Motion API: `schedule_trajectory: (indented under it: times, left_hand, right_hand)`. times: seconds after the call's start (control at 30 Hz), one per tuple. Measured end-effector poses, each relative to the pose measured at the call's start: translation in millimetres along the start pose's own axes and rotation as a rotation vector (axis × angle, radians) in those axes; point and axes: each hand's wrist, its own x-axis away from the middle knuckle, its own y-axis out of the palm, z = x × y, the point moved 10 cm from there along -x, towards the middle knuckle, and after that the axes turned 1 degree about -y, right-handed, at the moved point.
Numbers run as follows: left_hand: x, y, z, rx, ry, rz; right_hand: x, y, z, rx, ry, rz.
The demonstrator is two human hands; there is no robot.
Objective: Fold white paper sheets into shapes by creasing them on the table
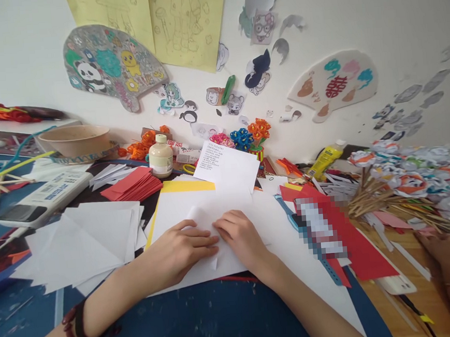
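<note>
A small sheet of white paper (214,263), partly folded or curled, lies under both hands on top of larger white sheets (181,205). My left hand (186,247) rests over its left part, with the fingers bent together on the paper. From the other side, my right hand (240,235) has thumb and fingers closed at the paper's edge. The fingertips of both hands nearly meet. Most of the folded sheet is hidden beneath the fingers. A white sheet with handwriting (228,163) lies just beyond.
White paper squares (94,241) and red slips (135,184) lie at left, near a glue bottle (160,157) and a beige bowl (75,141). A watch with a blue strap (328,264) lies on red paper (366,251) at right. Another person's hand (448,257) is beside paper flowers (408,175).
</note>
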Motion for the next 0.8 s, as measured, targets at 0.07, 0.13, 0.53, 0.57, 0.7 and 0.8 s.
schedule_trajectory:
  times: [0.07, 0.13, 0.53, 0.57, 0.7, 0.8]
  left_hand:
    - [0.4, 0.3, -1.6, 0.016, -0.006, -0.008]
    - [1.0, -1.4, -5.1, 0.019, -0.029, -0.001]
    - [1.0, 7.2, -31.9, -0.409, -0.385, 0.095]
    - [2.0, 7.9, -34.3, -0.426, -0.409, 0.109]
    - [5.8, 9.5, -42.3, -0.459, -0.468, 0.112]
    - [6.9, 8.3, -42.6, -0.474, -0.485, 0.104]
  right_hand:
    - [0.8, 3.6, -1.7, 0.059, -0.003, -0.029]
    - [0.9, 6.3, -2.4, 0.111, 0.000, -0.056]
    - [-2.5, 9.3, -11.0, 0.304, -0.046, -0.152]
    - [-2.4, 9.0, -11.0, 0.305, -0.043, -0.151]
    - [-1.9, 9.5, -11.1, 0.299, -0.035, -0.151]
    - [-1.5, 9.9, -11.4, 0.314, -0.031, -0.151]
